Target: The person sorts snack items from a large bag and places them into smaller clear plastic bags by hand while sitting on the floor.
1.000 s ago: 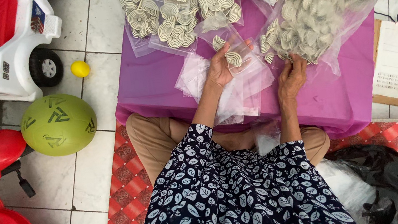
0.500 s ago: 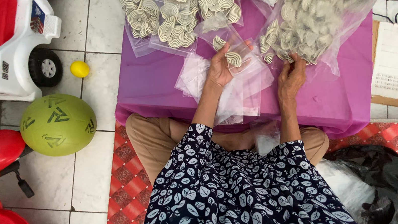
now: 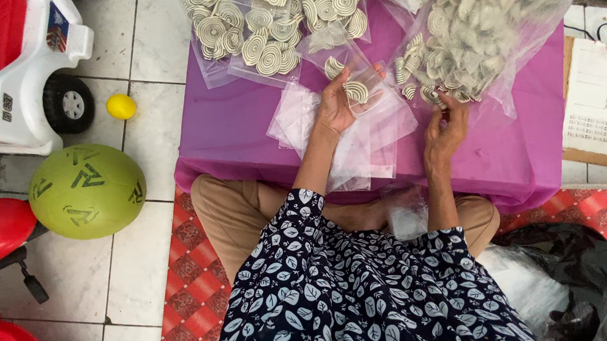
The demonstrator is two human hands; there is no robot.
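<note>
on the purple table (image 3: 237,136), left hand (image 3: 334,105) fingers pinch a spiral cracker (image 3: 356,92); right hand (image 3: 446,126) fingertips hidden in the big bag (image 3: 499,7)

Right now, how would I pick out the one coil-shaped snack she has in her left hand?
Start at the purple cloth-covered table and find the loose pile of small clear plastic bags near its middle. Above it, the left hand holds a pale spiral snack: it alone is single and unbagged; the other coils sit in bags.
</note>
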